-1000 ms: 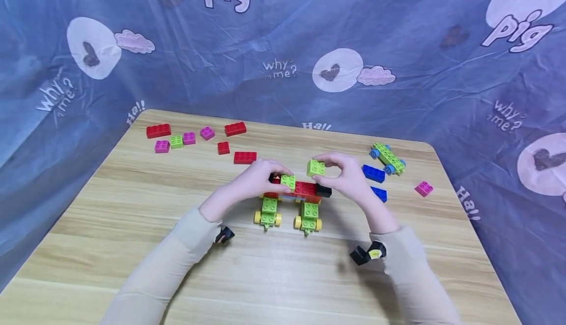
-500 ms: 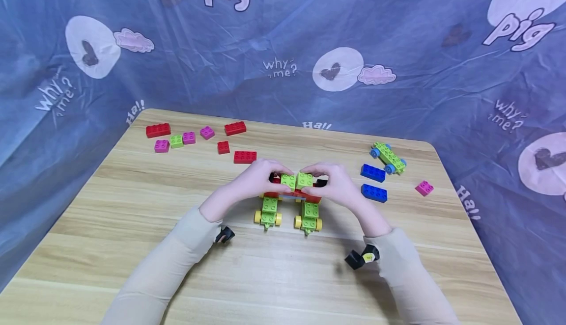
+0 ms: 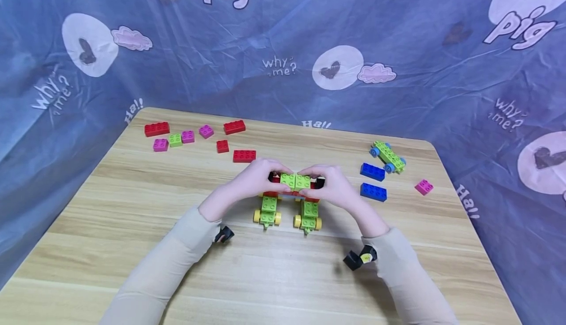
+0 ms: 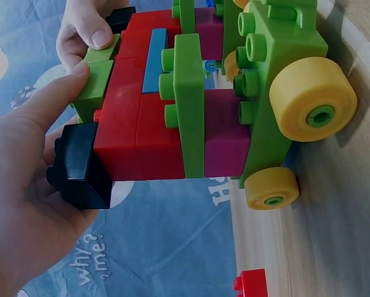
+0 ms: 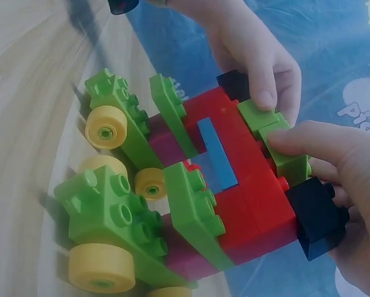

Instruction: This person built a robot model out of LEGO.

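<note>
Frame centre: left hand (image 3: 252, 180) pinches left green brick (image 3: 288, 180), right hand (image 3: 334, 186) pinches right green brick (image 3: 303, 181), both atop brick car (image 3: 289, 202) on worktop (image 3: 283, 266).

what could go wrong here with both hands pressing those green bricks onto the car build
1. The build stands on two wheeled bases; pushing down off-centre could roll it on the table.
2. The right hand and left hand each press a green brick at the top edge; an uneven push could leave one half seated.
3. The black bricks at the ends sit under the palms and might get knocked loose.
</note>
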Motion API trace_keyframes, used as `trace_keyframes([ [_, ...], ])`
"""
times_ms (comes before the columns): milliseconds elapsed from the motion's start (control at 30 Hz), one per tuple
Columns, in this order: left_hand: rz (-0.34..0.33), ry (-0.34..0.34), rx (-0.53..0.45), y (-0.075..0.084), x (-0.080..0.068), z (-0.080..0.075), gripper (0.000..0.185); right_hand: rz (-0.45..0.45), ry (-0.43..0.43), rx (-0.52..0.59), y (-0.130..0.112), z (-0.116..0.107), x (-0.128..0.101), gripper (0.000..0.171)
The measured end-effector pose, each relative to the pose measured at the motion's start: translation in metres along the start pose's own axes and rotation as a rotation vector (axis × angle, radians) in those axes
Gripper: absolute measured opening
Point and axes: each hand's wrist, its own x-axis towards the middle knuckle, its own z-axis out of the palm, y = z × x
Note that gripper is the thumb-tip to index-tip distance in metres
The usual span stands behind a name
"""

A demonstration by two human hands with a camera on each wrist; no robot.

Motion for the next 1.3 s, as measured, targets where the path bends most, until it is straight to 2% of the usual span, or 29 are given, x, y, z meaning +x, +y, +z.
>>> trace_keyframes([
  [400,-0.006,0.003,0.008,0.0021,0.0002,-0.0012,0.040,0.001,0.019,-0.046,-0.0039,0.0022,0.0019,0.034],
  [900,-0.009,0.001,0.003,0.0022,0.0003,0.0006,0.040,-0.013,-0.007,-0.080,-0.0068,0.0005,0.0025,0.035],
  [1300,-0.011,0.008,-0.005,0.0028,-0.0001,0.0017,0.039,0.059,-0.020,-0.066,-0.0081,0.0014,0.0028,0.034],
])
